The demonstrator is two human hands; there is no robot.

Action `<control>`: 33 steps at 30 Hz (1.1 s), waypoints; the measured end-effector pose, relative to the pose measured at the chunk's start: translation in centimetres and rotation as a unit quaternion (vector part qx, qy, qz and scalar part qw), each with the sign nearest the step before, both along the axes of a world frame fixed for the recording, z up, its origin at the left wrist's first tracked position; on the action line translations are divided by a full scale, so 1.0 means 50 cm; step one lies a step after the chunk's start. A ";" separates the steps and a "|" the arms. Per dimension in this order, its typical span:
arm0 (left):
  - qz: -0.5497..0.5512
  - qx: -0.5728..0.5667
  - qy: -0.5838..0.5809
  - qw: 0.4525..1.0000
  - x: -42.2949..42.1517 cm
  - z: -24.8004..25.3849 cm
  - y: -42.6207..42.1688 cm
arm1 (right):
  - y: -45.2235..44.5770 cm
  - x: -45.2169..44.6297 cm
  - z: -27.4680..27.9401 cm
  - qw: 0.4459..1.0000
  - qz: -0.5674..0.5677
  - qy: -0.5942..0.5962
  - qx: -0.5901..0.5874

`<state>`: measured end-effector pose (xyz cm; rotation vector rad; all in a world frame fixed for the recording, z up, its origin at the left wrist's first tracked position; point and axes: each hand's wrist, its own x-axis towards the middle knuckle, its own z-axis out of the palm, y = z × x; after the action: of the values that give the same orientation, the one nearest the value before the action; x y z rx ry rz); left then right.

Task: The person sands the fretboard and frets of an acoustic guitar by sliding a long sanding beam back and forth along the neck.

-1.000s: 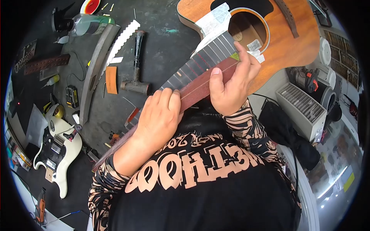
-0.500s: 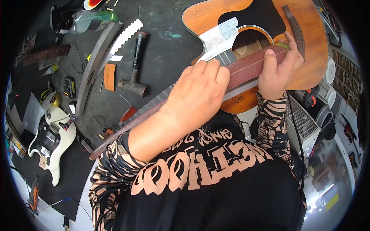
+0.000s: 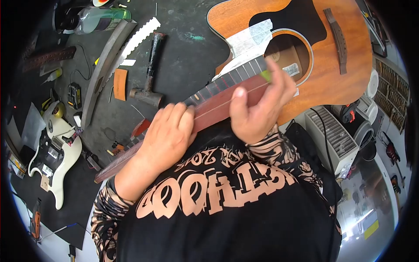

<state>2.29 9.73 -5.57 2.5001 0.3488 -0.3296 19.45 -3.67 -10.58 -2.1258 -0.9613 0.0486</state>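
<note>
A long reddish-brown wooden beam (image 3: 211, 114) lies lengthwise along the fretboard (image 3: 231, 78) of an acoustic guitar (image 3: 349, 48). My left hand (image 3: 170, 133) is closed over the beam's middle, fingers across its top. Near the beam's upper right end, my right hand (image 3: 264, 102) grips it, thumb on the near side and fingers toward the far side; motion blurs it slightly. A yellow-green patch shows at that end. Pale masking sheets (image 3: 251, 39) cover the guitar top beside the fretboard. The soundhole (image 3: 290, 56) is visible, and the beam's underside is hidden.
On the dark bench lie a hammer (image 3: 150, 72), a curved grey bar (image 3: 104, 65), a white notched strip (image 3: 142, 37) and an orange-brown block (image 3: 120, 84). A bottle (image 3: 98, 19) is at the back left. A white electric guitar body (image 3: 65, 161) lies left; a grey slatted unit (image 3: 334, 135) stands right.
Both hands and the beam have slid down and left along the neck. The fretboard end and more of the soundhole are now uncovered.
</note>
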 end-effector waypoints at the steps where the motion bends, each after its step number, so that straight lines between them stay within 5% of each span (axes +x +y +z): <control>1: 0.002 -0.001 0.005 1.000 0.023 -0.001 -0.004 | 0.001 0.028 0.000 1.000 -0.005 0.008 0.009; 8: -0.006 -0.019 -0.060 0.998 0.241 -0.016 -0.026 | -0.028 0.239 -0.020 0.999 -0.010 -0.026 0.025; 10: -0.003 -0.024 -0.069 0.997 0.250 -0.018 -0.029 | -0.020 0.254 -0.024 0.989 -0.061 0.079 0.110; 14: 0.018 -0.021 -0.077 0.997 0.192 -0.023 -0.026 | -0.020 0.209 -0.022 0.998 -0.042 -0.009 0.036; 24: -0.003 -0.002 0.002 1.000 -0.009 -0.005 0.018 | 0.016 -0.023 -0.018 0.998 -0.041 0.003 0.041; 33: -0.001 -0.011 -0.070 0.998 0.234 -0.024 -0.014 | -0.020 0.247 -0.034 0.998 -0.017 -0.005 0.052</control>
<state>14.01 9.03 -6.79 2.4851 0.2856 -0.1574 31.80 -4.69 -12.28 -2.0472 -0.9150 -0.0293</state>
